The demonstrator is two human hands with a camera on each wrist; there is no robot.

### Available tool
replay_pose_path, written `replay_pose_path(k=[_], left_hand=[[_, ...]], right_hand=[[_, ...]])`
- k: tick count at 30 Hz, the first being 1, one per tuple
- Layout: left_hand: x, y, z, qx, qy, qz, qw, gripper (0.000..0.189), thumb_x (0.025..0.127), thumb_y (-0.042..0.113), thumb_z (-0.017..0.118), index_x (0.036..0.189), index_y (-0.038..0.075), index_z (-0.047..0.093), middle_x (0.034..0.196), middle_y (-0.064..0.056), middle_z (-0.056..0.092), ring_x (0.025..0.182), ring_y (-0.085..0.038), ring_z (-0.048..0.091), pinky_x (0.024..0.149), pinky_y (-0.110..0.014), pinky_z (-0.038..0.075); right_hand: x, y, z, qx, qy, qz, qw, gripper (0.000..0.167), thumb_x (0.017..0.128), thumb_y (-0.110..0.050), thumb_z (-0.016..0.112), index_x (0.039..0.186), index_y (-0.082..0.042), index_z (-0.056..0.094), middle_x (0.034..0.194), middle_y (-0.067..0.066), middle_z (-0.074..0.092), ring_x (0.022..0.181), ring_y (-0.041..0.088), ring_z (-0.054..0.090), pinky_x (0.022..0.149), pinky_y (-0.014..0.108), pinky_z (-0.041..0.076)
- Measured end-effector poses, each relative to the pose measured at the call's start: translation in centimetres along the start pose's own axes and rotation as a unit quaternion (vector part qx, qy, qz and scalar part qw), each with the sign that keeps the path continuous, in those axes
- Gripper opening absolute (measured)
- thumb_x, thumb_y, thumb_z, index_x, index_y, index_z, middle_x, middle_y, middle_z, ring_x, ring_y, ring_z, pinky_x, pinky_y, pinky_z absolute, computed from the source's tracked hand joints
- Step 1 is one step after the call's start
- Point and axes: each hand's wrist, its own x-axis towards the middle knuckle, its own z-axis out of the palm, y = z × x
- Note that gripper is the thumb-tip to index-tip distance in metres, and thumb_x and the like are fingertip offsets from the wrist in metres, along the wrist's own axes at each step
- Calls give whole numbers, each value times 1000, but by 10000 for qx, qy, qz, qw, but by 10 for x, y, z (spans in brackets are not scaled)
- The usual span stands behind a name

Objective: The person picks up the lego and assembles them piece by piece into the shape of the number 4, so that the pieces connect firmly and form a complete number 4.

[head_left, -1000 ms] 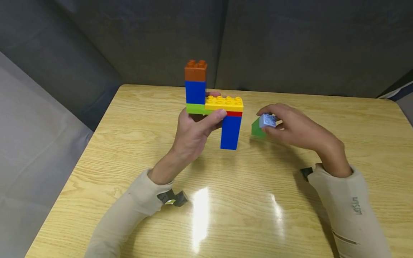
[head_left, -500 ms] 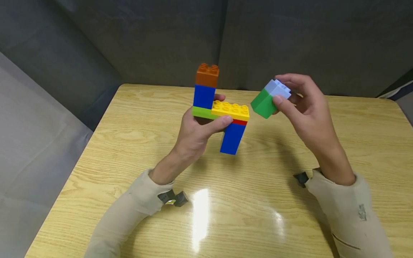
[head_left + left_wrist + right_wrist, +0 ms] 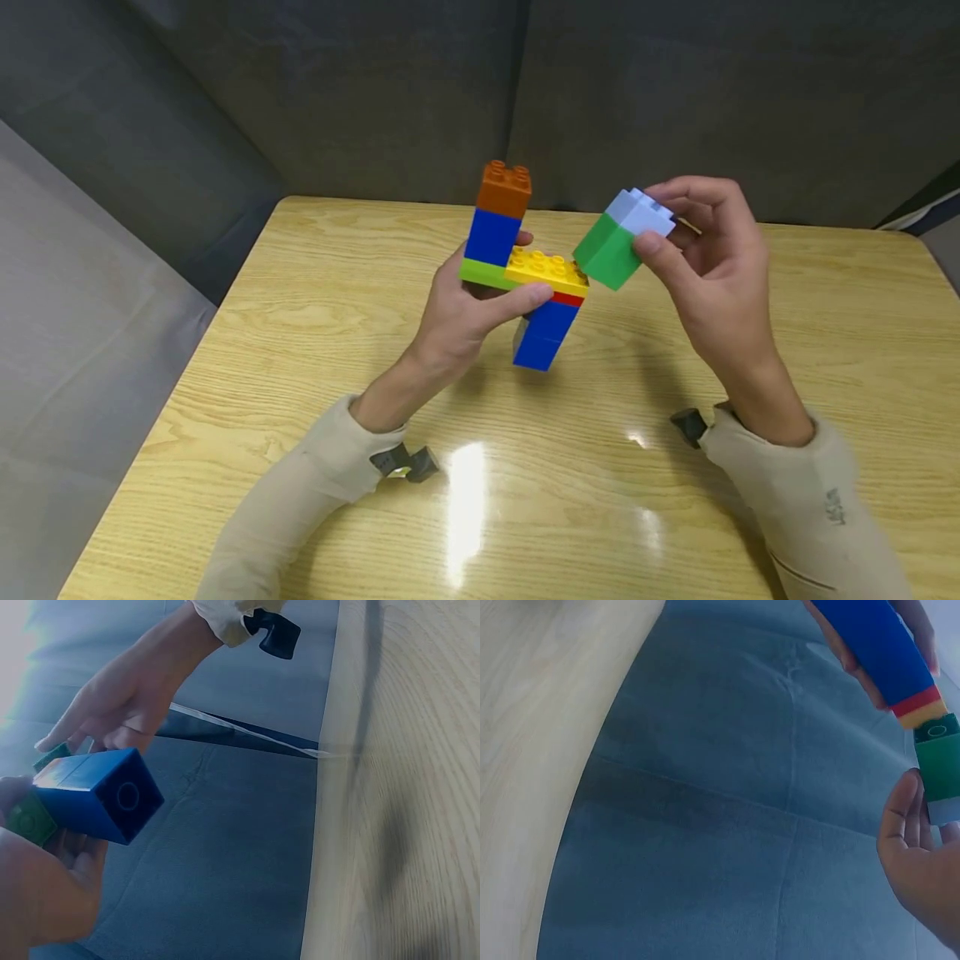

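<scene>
My left hand (image 3: pixel 465 312) grips a toy brick model above the table, thumb along its near side. The model has an orange-brown brick (image 3: pixel 504 192) over a blue brick (image 3: pixel 492 237) at one end. Lime green (image 3: pixel 483 272), yellow (image 3: pixel 542 268) and thin red layers form its middle. Blue bricks (image 3: pixel 105 791) hang below as a leg. In my right hand (image 3: pixel 712 267), thumb and fingers pinch a light blue brick (image 3: pixel 639 213) joined to a green brick (image 3: pixel 609 252). This pair is tilted, its green lower end right at the yellow brick's right end.
The wooden table (image 3: pixel 300 333) lies below both hands. A dark grey cloth (image 3: pixel 375 100) hangs behind its far edge. Small black cameras (image 3: pixel 405 462) are strapped at the sleeve cuffs.
My right hand lifted the green and light blue bricks off the table area and brought them up to the model. My left hand shifted slightly right, tilting the model.
</scene>
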Motion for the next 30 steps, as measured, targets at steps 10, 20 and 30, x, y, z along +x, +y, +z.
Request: replay_pose_path(k=[10, 20, 30], left_hand=[[0, 0, -1, 487, -248, 156, 9984, 56, 89, -5, 71, 141, -1, 50, 130, -17, 59, 110, -31, 64, 97, -44, 57], [0, 1, -3, 598, 25, 450, 9972, 58, 89, -6, 72, 142, 0, 49, 130, -18, 56, 110, -30, 63, 99, -46, 56], [1, -1, -3, 351, 197, 279, 9988, 57, 90, -5, 71, 143, -3, 49, 131, -19, 57, 108, -28, 63, 98, -40, 55]], right_hand=[[-5, 2, 11, -303, -85, -67, 9995, 51, 94, -17, 79, 129, 10, 55, 127, 14, 60, 107, 28, 62, 92, 23, 56], [-7, -3, 14, -992, -1119, -90, 9887, 63, 96, -4, 73, 150, 4, 40, 139, 15, 54, 106, 20, 67, 89, 23, 58], [-8, 1, 17, -1345, -1943, 339, 9711, 119, 74, 15, 86, 161, -11, 10, 141, 17, 50, 104, 18, 72, 77, 32, 62]])
